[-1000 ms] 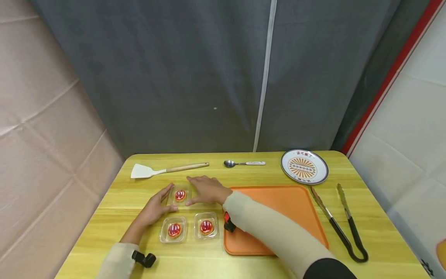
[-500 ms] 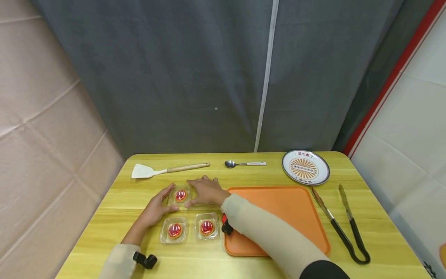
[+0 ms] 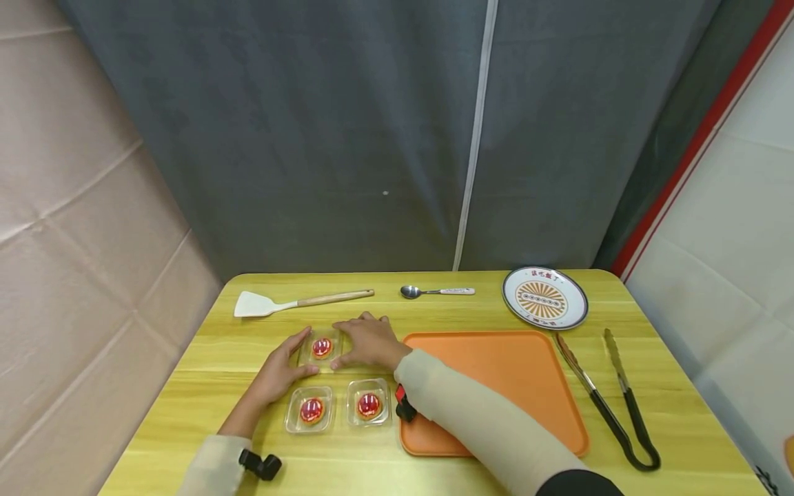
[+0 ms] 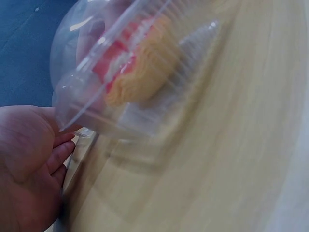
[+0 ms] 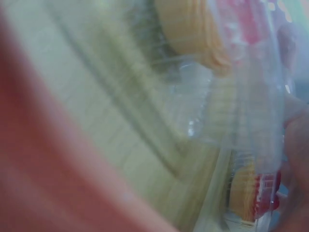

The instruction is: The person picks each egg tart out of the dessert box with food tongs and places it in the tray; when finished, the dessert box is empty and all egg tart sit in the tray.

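Three clear plastic boxes, each with a red-topped tart inside, stand on the wooden table. My left hand [image 3: 276, 372] lies at the left side of the back box [image 3: 321, 347], its thumb and fingers spread. From the opposite side my right hand [image 3: 371, 339] reaches to the same box, thumb and fingers spread apart around its right side. Nearer me are the front left box [image 3: 309, 410] and the front right box [image 3: 369, 405]. In the left wrist view a tart [image 4: 145, 63] shows through a domed lid. Another tart [image 5: 253, 193] appears in the right wrist view, partly blurred.
An orange tray [image 3: 496, 372] lies right of the boxes, partly under my right forearm. Black-handled tongs [image 3: 611, 406] and a patterned plate [image 3: 542, 297] are farther right. A white spatula [image 3: 254, 304] and a spoon [image 3: 410, 292] lie along the back.
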The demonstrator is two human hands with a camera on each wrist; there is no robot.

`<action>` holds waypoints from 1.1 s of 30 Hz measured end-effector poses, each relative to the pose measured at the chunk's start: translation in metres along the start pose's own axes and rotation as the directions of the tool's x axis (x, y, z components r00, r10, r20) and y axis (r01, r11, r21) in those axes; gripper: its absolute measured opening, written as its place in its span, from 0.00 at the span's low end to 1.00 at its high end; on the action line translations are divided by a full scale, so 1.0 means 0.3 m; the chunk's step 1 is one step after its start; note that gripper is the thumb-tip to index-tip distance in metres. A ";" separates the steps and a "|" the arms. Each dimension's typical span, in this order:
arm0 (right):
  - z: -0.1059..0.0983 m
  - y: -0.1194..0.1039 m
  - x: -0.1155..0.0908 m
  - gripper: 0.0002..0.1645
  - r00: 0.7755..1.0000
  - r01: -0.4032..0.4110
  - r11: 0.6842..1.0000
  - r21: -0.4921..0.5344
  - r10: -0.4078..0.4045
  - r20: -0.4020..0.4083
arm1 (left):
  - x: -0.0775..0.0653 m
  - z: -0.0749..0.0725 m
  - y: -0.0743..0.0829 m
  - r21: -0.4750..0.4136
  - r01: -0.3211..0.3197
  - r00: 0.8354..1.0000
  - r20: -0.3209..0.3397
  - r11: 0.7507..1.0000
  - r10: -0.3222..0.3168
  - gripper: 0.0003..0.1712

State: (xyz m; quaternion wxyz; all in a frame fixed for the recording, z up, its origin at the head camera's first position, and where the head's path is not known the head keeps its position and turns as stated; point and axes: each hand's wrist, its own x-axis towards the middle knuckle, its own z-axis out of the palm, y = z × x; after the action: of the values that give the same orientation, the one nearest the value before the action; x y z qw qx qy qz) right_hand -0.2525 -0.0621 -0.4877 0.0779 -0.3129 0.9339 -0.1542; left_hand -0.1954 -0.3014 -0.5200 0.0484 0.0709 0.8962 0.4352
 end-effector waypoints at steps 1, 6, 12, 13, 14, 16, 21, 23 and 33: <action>0.000 0.000 -0.001 0.56 1.000 0.001 1.000 0.000 -0.001 -0.002 | 0.001 0.001 -0.001 0.003 -0.001 1.000 -0.003 1.000 0.001 0.53; 0.004 0.006 0.001 0.56 1.000 0.013 1.000 0.008 -0.013 -0.010 | 0.003 0.007 0.000 0.021 -0.008 1.000 -0.027 1.000 0.009 0.50; 0.014 0.010 0.006 0.55 1.000 0.024 1.000 0.020 -0.024 -0.010 | 0.003 0.012 -0.005 0.036 -0.010 0.999 -0.036 0.999 0.011 0.49; 0.014 0.009 0.005 0.55 1.000 0.023 1.000 0.021 -0.023 -0.009 | 0.003 0.013 -0.007 0.040 -0.012 0.999 -0.036 0.999 0.013 0.49; 0.015 0.009 0.005 0.55 1.000 0.022 1.000 0.020 -0.022 -0.008 | 0.003 0.015 -0.008 0.037 -0.009 0.999 -0.038 0.999 0.011 0.49; 0.017 0.010 0.005 0.54 1.000 0.024 1.000 0.018 -0.023 -0.007 | 0.001 0.016 -0.010 0.041 -0.013 0.999 -0.040 0.999 0.015 0.48; 0.015 0.008 0.005 0.53 1.000 0.031 1.000 -0.004 -0.031 -0.002 | 0.002 0.016 -0.014 0.047 -0.018 0.998 -0.051 0.999 0.020 0.48; 0.012 0.007 0.004 0.52 0.999 0.035 0.999 -0.010 -0.035 0.002 | 0.003 0.015 -0.014 0.048 -0.018 0.999 -0.050 0.999 0.020 0.48; -0.001 0.006 -0.002 0.51 0.998 0.051 0.999 -0.005 -0.050 0.021 | 0.000 0.016 -0.009 0.035 -0.025 0.999 -0.045 0.999 0.027 0.47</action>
State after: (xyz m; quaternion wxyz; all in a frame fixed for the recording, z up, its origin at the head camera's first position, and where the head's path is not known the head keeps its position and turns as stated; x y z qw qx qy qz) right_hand -0.2532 -0.0602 -0.4881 0.0829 -0.3382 0.9253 -0.1501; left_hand -0.1949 -0.2992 -0.5251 0.0213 0.0736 0.9035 0.4217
